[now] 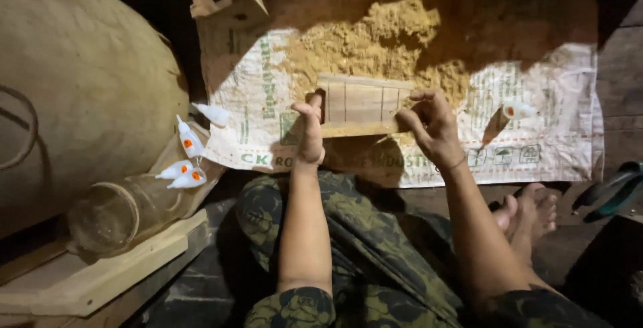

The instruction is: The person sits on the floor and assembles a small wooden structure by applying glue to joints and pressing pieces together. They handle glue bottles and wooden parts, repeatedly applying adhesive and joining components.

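left hand (309,134) upright, right hand (432,126) fingers curled, both forearms extended

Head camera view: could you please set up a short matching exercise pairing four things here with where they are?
Things:
1. wooden frame
2. sawdust pile
3. glass jar
4. small white bottles

Places:
A. lying on its side at lower left
B. clustered left of the printed sack
C. heaped beyond the frame
D. between the left hand and right hand

Pairs: 1-D, 2-C, 3-A, 4-B
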